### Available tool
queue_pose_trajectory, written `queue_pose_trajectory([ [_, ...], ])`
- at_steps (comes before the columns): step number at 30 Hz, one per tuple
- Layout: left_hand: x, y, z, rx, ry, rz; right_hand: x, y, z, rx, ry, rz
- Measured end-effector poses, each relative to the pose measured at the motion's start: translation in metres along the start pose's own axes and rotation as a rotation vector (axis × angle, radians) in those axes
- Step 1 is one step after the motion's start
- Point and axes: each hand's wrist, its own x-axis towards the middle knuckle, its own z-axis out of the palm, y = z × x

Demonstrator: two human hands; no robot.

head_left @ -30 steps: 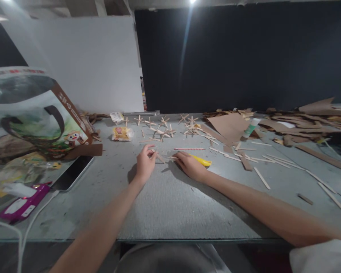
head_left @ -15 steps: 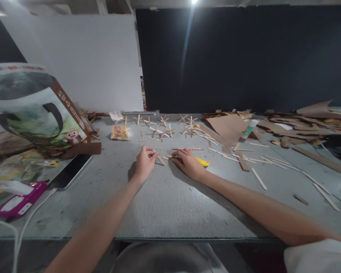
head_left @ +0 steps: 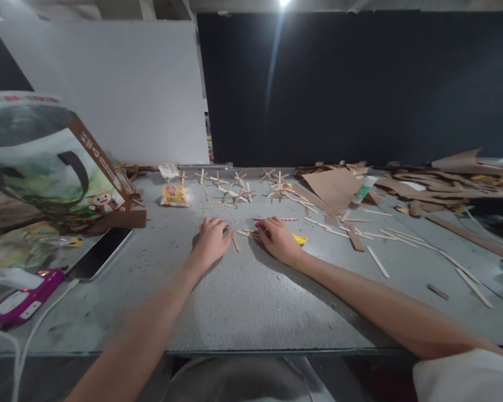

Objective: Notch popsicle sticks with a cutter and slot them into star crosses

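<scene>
My left hand (head_left: 212, 239) rests on the table with its fingers curled down; what they hold, if anything, is hidden. Beside its thumb a short wooden stick (head_left: 236, 244) lies at a slant. My right hand (head_left: 278, 239) is closed too, fingers bent inward, and its grip cannot be made out. Thin wooden sticks (head_left: 247, 234) lie between the hands, their right ends reaching the right fingers. Just behind the right hand is a red-and-white striped pencil-like stick (head_left: 291, 219). A yellow banana-shaped object (head_left: 300, 239) sits partly hidden at its right side.
Several crossed-stick pieces (head_left: 237, 195) stand at the back. A wrapped yellow snack (head_left: 175, 196) is left of them. Loose sticks (head_left: 378, 262), a glue stick (head_left: 364, 190) and brown cardboard (head_left: 331, 187) lie right. A phone (head_left: 101, 254), purple device (head_left: 25, 298) and large bag (head_left: 46, 173) occupy the left.
My left hand has turned palm-down and shifted slightly, and the short stick near its fingertips now lies on the table. The right fingers have curled in more. The view shifted slightly.
</scene>
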Motion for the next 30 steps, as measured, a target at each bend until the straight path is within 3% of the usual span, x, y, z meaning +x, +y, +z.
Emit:
queue_pose_trajectory([
  [3,0.002,-0.001,-0.012,0.133,-0.157,0.159,0.000,-0.001,-0.001,-0.007,-0.011,-0.009],
  [7,0.004,-0.006,-0.020,0.194,-0.255,0.148,0.000,-0.007,-0.001,-0.008,-0.046,-0.084],
  [14,0.004,-0.007,-0.014,0.110,-0.201,0.114,-0.002,-0.014,-0.007,-0.010,-0.137,-0.259],
  [25,0.009,-0.008,-0.011,0.161,-0.182,0.113,0.000,-0.018,-0.010,0.031,-0.194,-0.290],
  [30,0.009,-0.010,-0.015,0.109,-0.164,0.138,0.001,-0.014,-0.005,0.029,-0.153,-0.281],
])
